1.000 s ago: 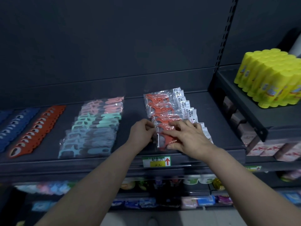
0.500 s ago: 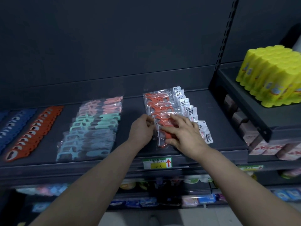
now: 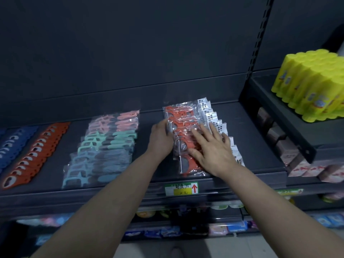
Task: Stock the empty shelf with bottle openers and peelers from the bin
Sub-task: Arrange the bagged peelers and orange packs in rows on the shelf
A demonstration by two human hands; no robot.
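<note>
Both grips have slid a little further back along the orange peelers (image 3: 183, 118) since the earlier frames, leaving the frontmost packet more exposed.

Head view: the orange peelers lie in an overlapping row of clear packets on the shelf (image 3: 260, 151), running from near the front lip towards the back panel, with white labels fanned along their right side. The right grip (image 3: 214, 148) is released: its fingers are straight and spread, pressing flat on top of the row. The left grip (image 3: 161, 138) rests against the row's left edge. Its fingers are hidden behind the hand, so I cannot tell whether it pinches a packet or only pushes. To the left, well apart, lie pastel peelers (image 3: 104, 146), orange openers (image 3: 35, 151) and blue openers (image 3: 9, 144), also in rows. The bin is not in view.

The step in hand looks like squaring up a row just laid. The shelf seems largely stocked, with bare space to the right of the labels. Next, the packets probably need a gentle nudge from both sides to even the overlap, because the slick plastic could slip or fan out. After that the grips would lift away to fetch more stock.
</note>
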